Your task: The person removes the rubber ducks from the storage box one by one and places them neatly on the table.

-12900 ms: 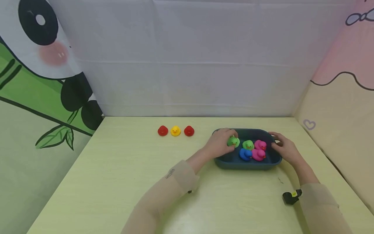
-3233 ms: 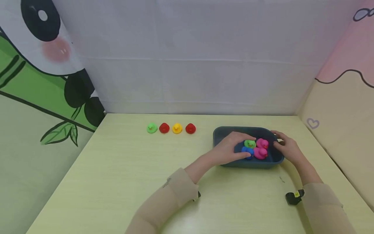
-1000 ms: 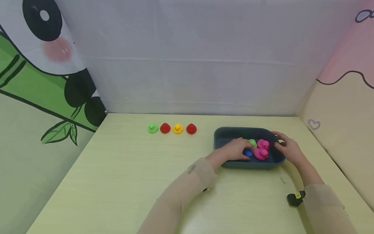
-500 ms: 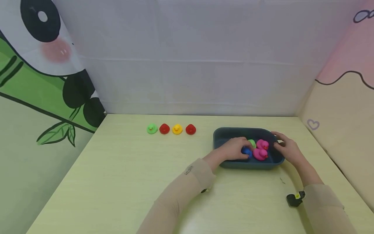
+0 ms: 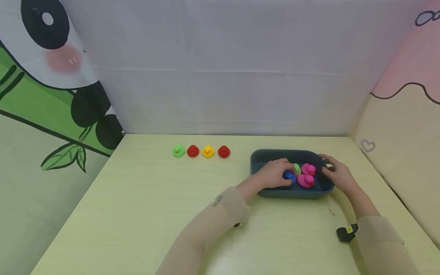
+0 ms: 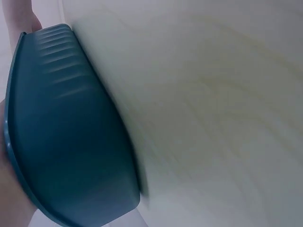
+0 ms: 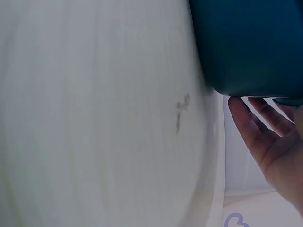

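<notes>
A dark blue-green plastic basin stands on the table's right half. My left hand reaches into it, thumb and fingers round a blue rubber duck, partly hidden by the fingers. Just behind that duck is a green rubber duck, half covered by my fingertips. Two pink rubber ducks, a rear one and a front one, sit to the right. My right hand holds the basin's right end at the rim; in the right wrist view its fingers touch the outer wall.
Along the table's back edge runs a row of ducks: green, red, yellow and red. A white cloth wall rises behind the table. A black wrist camera hangs by the right sleeve.
Since the oldest frame, a green duck has gone from the basin to the row's left end. My left hand's spread fingers have closed round the blue duck, which has shifted slightly left.
</notes>
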The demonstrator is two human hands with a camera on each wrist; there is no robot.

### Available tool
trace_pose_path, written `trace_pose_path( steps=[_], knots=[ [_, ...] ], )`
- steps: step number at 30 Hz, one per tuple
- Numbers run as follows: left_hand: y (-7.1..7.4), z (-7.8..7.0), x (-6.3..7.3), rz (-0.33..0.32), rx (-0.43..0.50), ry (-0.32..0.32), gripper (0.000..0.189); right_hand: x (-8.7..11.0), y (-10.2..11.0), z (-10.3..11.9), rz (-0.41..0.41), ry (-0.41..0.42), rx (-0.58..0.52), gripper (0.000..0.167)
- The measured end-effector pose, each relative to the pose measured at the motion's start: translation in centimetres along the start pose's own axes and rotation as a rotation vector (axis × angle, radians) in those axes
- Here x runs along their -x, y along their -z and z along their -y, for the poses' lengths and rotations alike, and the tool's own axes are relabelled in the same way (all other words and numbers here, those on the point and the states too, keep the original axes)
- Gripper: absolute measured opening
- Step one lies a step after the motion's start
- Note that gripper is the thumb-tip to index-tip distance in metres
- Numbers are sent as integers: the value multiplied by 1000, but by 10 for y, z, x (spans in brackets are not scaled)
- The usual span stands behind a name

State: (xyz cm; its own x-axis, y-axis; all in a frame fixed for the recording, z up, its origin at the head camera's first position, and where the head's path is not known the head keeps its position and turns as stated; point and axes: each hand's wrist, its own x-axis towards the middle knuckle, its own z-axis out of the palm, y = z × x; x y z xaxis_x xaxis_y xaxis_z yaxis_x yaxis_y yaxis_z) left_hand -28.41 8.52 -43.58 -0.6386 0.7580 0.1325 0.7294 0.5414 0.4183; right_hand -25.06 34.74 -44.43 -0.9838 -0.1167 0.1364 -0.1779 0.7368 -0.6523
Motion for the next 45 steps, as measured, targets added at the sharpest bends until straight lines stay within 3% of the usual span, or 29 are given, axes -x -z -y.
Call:
trace_pose_path(
  steps=[14,26,36,45],
  knots=[
    [21,-6,21,-66,-3,56,22,-2,-1,-3,-5,18,7,47],
    [47,-20,38,-93,68,68,23,0,0,0,14,1,7,48],
    [67,-24,55,-134,61,27,21,0,0,-1,11,1,10,48],
    [79,-21,72,-150,124,21,22,-1,-1,-1,15,-8,9,49]
  ],
)
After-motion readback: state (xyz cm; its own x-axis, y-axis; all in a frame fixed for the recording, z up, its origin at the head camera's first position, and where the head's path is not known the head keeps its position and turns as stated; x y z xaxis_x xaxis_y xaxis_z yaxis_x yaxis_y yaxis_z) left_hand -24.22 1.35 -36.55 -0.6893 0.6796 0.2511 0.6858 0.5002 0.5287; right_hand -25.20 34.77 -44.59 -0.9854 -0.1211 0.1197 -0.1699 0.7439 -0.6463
